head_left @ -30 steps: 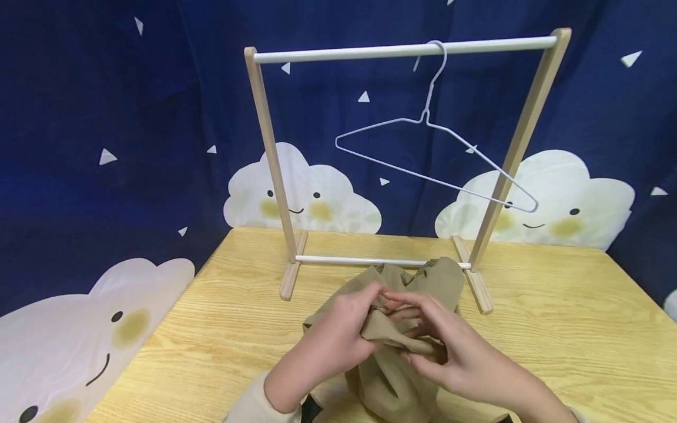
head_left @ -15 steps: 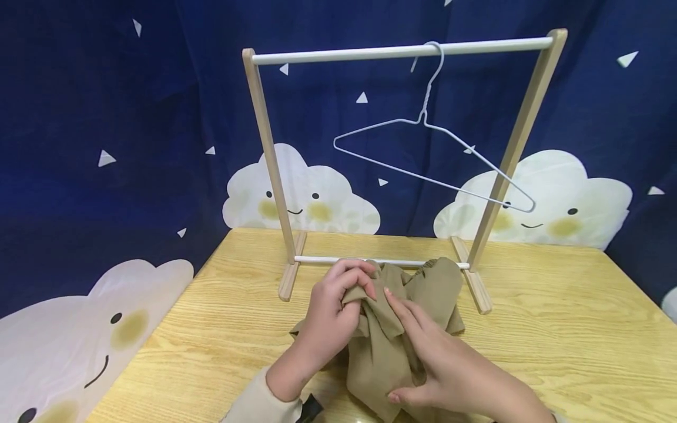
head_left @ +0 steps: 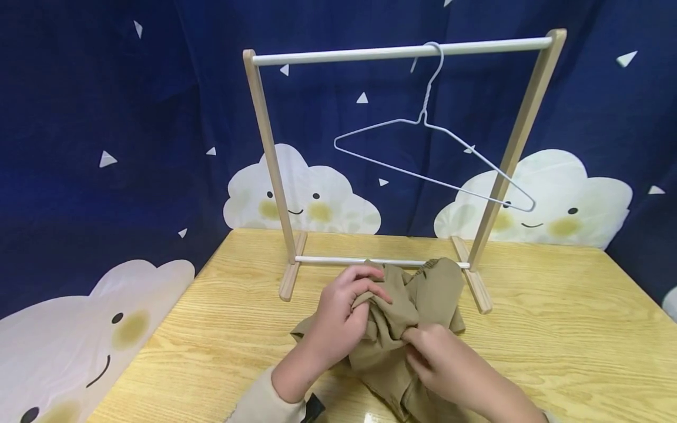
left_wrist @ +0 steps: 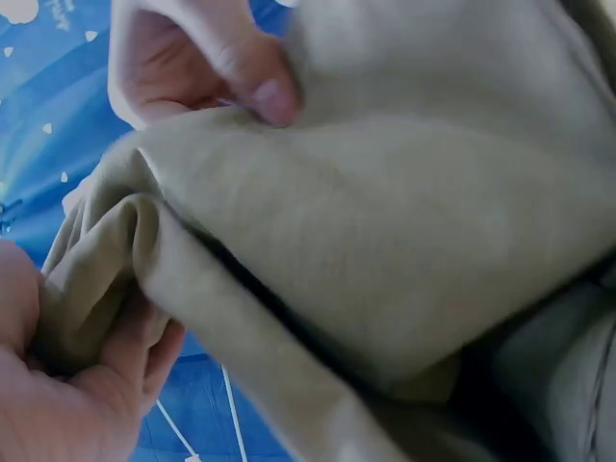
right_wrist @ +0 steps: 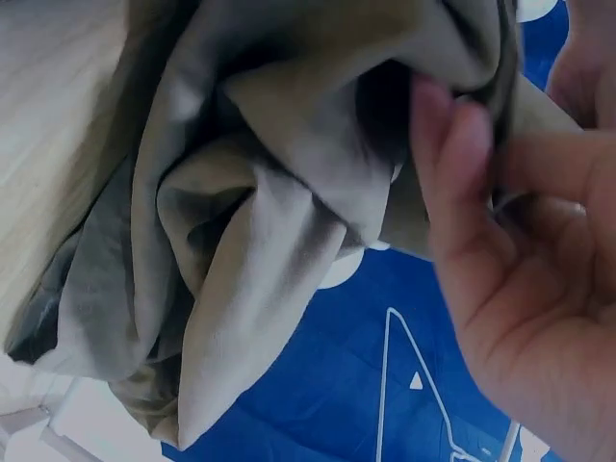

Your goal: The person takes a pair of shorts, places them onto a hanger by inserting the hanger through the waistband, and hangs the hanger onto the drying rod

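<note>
A crumpled khaki garment (head_left: 439,294) with a gathered, elastic-looking edge lies bunched on the table near the foot of the rack. My left hand (head_left: 338,323) grips a raised fold of it from the left, fingers bent over the top and thumb underneath. From the right, my right hand (head_left: 449,364) pinches the cloth lower down, its fingertips sunk into the folds. Broad loose fabric (left_wrist: 404,221) fills much of the left wrist view. In the right wrist view, a dark opening between folds (right_wrist: 385,111) shows beside the fingertips.
Behind the garment stands a wooden rack with a white top rail (head_left: 338,56). A white wire hanger (head_left: 391,164) hangs from that rail. The wooden table (head_left: 560,329) reaches to a blue curtain (head_left: 132,205) printed with clouds and triangles.
The left hand has shifted its hold to a fold farther up. The right hand spread flat over the cloth half a second ago, and now its fingers are bent and pinch it.
</note>
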Demonstrator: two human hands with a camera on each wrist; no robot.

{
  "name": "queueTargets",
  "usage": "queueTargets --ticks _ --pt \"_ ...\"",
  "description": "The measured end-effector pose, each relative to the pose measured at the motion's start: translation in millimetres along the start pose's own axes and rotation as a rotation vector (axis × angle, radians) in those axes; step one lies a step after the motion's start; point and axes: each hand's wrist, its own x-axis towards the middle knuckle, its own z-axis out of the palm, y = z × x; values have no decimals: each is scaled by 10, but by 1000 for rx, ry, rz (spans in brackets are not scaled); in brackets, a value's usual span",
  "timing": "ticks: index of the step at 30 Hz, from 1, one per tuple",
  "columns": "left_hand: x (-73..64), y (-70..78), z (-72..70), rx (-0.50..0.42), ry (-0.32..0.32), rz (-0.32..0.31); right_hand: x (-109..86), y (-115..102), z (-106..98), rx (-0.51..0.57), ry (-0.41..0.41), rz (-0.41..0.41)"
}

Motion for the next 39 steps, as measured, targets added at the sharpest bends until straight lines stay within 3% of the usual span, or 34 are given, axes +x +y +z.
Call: queueTargets --ticks 5,8,14,20,26,30,34,39 --pt "-24 -3 8 127 -87 26 22 10 -76 9 240 -18" --pt "-42 -3 10 247 -153 45 49 -17 -135 81 357 -15" --pt "-57 -11 34 477 -219 111 72 -84 -223 271 421 6" --pt "-58 -1 45 492 -213 121 87 -132 -222 365 425 -88" --pt "-39 -38 48 439 -160 143 71 -160 -260 377 391 -116" --pt "-15 -78 27 313 -37 126 64 -156 -284 271 387 -92" --pt "22 -88 -19 169 78 154 64 -121 -257 134 366 -43" --pt "57 -52 -113 18 155 164 44 -77 -215 79 286 17"
